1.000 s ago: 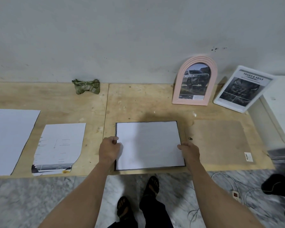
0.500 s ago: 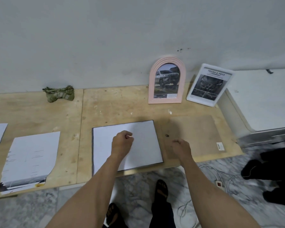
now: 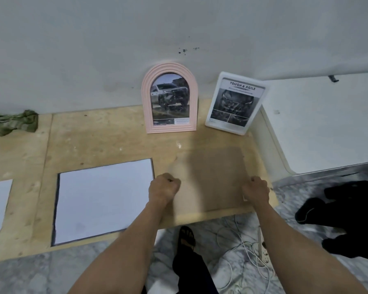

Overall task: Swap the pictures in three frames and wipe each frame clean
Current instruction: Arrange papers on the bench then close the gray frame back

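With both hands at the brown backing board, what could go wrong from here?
1. The brown backing board lies close to the table's front edge; a slip by the left hand or right hand might send it to the floor.
2. The white sheet lies loose in the black frame, so seating the board could shift it.
3. Lifting the board could knock the pink arched frame or white frame standing behind it.
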The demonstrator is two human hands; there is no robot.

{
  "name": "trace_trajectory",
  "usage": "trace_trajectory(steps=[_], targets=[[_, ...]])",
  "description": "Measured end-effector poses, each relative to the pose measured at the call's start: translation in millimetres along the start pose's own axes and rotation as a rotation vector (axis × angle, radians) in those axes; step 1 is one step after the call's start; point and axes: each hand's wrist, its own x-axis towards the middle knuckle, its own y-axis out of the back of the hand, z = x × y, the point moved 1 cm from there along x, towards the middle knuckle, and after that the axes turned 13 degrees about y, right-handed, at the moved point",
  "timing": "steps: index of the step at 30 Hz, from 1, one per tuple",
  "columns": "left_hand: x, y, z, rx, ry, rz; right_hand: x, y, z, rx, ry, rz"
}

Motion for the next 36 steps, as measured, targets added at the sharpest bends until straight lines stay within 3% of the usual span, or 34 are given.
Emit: trace_trajectory(steps=[5,8,11,17,21,29,36], targets=[[-6,-19,10,-0.043,0.091,0.184,11,-2,12,0.12,-0.029,-0.027],[-5,-26,16,-0.039,0.155,0.147,10,-2,13,0.181,-0.033,-0.011],[2,-18,19,-0.209,0.293,0.092,12,0,20,0.23,-0.056,0.027],[-2,17,2,-0.361,0.06,0.014,-11,16,31,0.623,-0.186,0.156],[14,59,-42,-0.484,0.016,-0.076,-38,-6,-1,0.712,-0.159,0.162],[45,186,-193,-0.681,0.059,0.035,-112,-121,-113,0.634,0.038,-0.037],[41,218,-255,-0.731,0.087,0.085,-136,-176,-142,0.528,0.083,-0.121]])
